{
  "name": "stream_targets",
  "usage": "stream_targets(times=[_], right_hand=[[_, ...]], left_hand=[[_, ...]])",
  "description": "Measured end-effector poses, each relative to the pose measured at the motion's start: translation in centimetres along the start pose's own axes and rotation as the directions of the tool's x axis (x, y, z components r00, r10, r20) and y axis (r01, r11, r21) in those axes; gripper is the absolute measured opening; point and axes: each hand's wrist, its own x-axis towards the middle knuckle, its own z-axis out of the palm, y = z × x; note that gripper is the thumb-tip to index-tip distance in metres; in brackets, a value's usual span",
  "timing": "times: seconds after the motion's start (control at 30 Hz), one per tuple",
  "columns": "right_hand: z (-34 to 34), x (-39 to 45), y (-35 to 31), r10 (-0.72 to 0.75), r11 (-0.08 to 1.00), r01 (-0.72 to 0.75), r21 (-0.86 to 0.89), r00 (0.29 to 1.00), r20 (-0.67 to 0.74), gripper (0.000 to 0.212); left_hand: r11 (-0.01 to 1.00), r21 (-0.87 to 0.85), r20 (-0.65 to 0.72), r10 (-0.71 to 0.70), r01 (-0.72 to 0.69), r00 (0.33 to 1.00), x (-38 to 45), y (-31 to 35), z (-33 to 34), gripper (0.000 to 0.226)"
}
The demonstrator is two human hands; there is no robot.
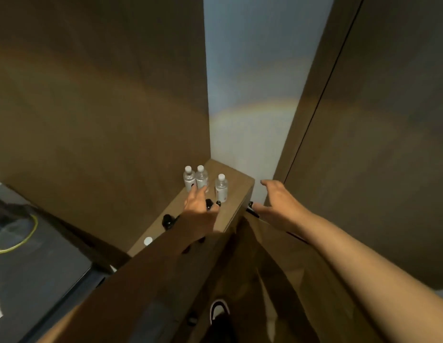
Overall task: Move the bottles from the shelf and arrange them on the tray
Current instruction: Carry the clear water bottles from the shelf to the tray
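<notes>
Three bottles on shelf

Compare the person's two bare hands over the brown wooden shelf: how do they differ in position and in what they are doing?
The left hand reaches over the brown wooden shelf, its fingers at the paired clear plastic bottles with white caps; the right hand hangs beyond the shelf's right end, touching no bottle. The left hand partly hides dark bottles; the right hides none. Both are open, fingers extended, holding nothing.

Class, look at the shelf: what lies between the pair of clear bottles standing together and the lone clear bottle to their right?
Only bare brown shelf top separates the paired bottles from the lone bottle, as the head view shows.
</notes>
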Motion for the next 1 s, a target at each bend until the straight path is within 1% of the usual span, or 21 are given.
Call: stream_targets(times=[0.07,0.13,0.2,0.27,0.33,0.4,0.43,0.5,0.53,0.57,0.6,0.63,0.7,0.73,0.83,0.87,0.93,1.0], right_hand=[[-0.1,3.3,-0.1,0.004,1.0,-0.004,0.017,1.0,0.005,0.071],[-0.2,6.5,-0.2,-0.007,0.999,0.007,0.048,1.0,0.011,0.061],[-0.5,9.5,-0.3,-0.003,0.998,0.002,0.055,1.0,0.025,0.056],[-0.6,12.4,-0.1,0.023,0.999,-0.026,0.031,0.996,0.092,0.044],[-0.5,15.2,-0.2,0.029,0.999,-0.032,0.016,0.989,0.148,0.04],[-0.2,17.9,-0.2,0.014,1.0,-0.016,0.005,0.983,0.182,0.049],[0.0,19.4,0.0,0.008,1.0,-0.008,0.002,0.979,0.203,0.051],[1.0,22.4,0.4,-0.041,0.999,0.045,-0.007,0.959,0.279,0.035],[1.9,24.2,1.0,-0.05,0.998,0.055,-0.009,0.955,0.293,0.028],[2.9,26.1,1.9,-0.061,0.998,0.063,0.002,0.954,0.293,0.03],[3.9,27.8,2.8,-0.038,0.999,0.029,0.033,0.953,0.301,0.036],[5.2,29.4,4.1,-0.041,0.998,0.025,0.055,0.953,0.3,0.037],[6.4,31.3,4.6,-0.067,0.994,0.036,0.104,0.949,0.309,0.018],[6.6,31.9,4.6,-0.057,0.994,0.023,0.108,0.944,0.325,0.016],[7.6,34.6,5.9,-0.046,0.992,-0.001,0.122,0.924,0.38,0.051],[7.9,35.5,6.4,-0.053,0.991,-0.002,0.136,0.915,0.401,0.056],[8.5,37.1,7.6,-0.064,0.988,-0.003,0.152,0.899,0.434,0.056],[9.0,38.4,8.3,-0.067,0.988,-0.001,0.156,0.901,0.429,0.055]], left_hand=[[0.999,0.032,-0.023,0.016,-0.016,1.0,3.5,-1.0,0.0,0.054],[0.999,0.044,0.003,0.006,-0.006,1.0,7.2,-2.2,0.0,0.051],[0.998,0.056,0.011,-0.006,0.005,1.0,10.4,-2.6,-0.4,0.044],[1.0,-0.01,0.018,-0.019,0.019,1.0,12.7,-2.4,-0.7,0.037],[0.998,-0.044,0.021,-0.049,0.049,0.999,14.6,-2.4,-1.0,0.04],[0.997,-0.053,0.032,-0.055,0.057,0.998,16.5,-2.9,-0.8,0.048],[0.997,-0.056,0.036,-0.059,0.061,0.998,17.4,-3.4,-0.6,0.053],[0.996,-0.054,0.048,-0.07,0.073,0.996,19.2,-4.1,0.0,0.056],[0.996,-0.052,0.053,-0.065,0.068,0.996,20.2,-4.8,0.7,0.055],[0.996,-0.045,0.052,-0.069,0.071,0.996,20.9,-5.1,1.1,0.053],[0.995,-0.047,0.039,-0.088,0.09,0.995,21.8,-5.9,1.8,0.055],[0.993,-0.048,0.022,-0.109,0.11,0.994,22.4,-6.4,2.2,0.058],[0.985,-0.075,0.005,-0.153,0.153,0.988,23.7,-7.0,3.0,0.062],[0.977,-0.081,0.013,-0.198,0.198,0.98,24.3,-7.4,3.5,0.064],[0.948,-0.047,0.024,-0.315,0.316,0.949,26.3,-8.3,4.9,0.07],[0.943,-0.065,0.012,-0.326,0.326,0.945,27.1,-8.8,5.5,0.07],[0.935,-0.09,-0.011,-0.346,0.344,0.938,28.5,-9.3,6.5,0.071],[0.928,-0.112,-0.04,-0.361,0.355,0.932,29.8,-9.7,7.5,0.071]])
